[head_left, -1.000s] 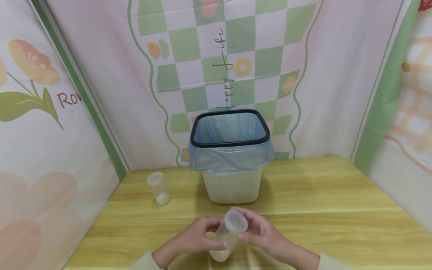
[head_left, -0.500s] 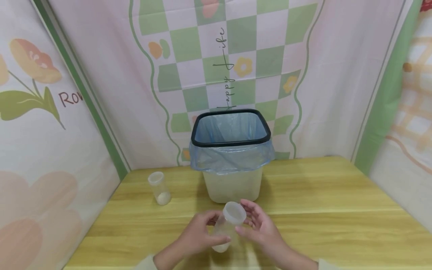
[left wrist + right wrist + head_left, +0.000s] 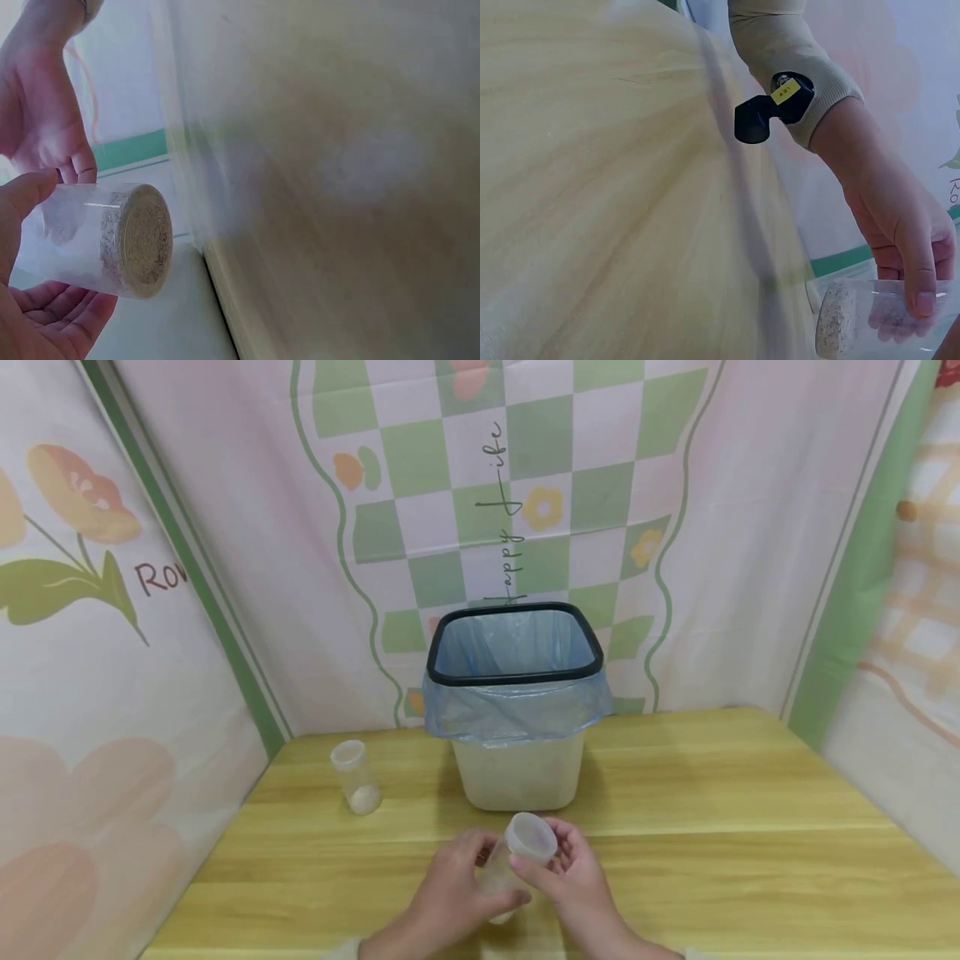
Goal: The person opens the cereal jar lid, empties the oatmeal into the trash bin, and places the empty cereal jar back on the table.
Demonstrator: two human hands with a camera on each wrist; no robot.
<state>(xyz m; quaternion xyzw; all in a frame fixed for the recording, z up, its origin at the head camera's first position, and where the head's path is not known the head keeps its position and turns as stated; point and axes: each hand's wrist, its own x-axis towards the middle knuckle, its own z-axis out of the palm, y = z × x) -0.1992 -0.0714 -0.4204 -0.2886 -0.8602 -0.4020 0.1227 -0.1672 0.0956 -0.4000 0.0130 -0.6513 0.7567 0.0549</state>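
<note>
A clear plastic jar [image 3: 82, 232] with a pale grainy layer in its bottom is held tilted close over the table, its translucent lid [image 3: 534, 837] leaning to the right. My left hand [image 3: 456, 887] grips the jar body from the left, thumb in front and fingers behind. At the lid, my right hand [image 3: 581, 889] pinches the edge between thumb and fingers. The right wrist view shows the left thumb lying along the clear wall, with the grainy layer [image 3: 836, 319] below it. A second lidded jar [image 3: 352, 777] with pale contents stands upright at the left.
A white bin [image 3: 517, 777] stands at the back middle of the wooden table [image 3: 712, 793], just beyond the hands. Its blue bag [image 3: 517, 714] folds over the outside under a dark rim [image 3: 517, 679]. Patterned cloth [image 3: 536, 452] hangs behind and at both sides.
The jar has shifted up a little and to the right with my left hand. My right fingers spread loose beside the lid half a second ago and now close on its edge.
</note>
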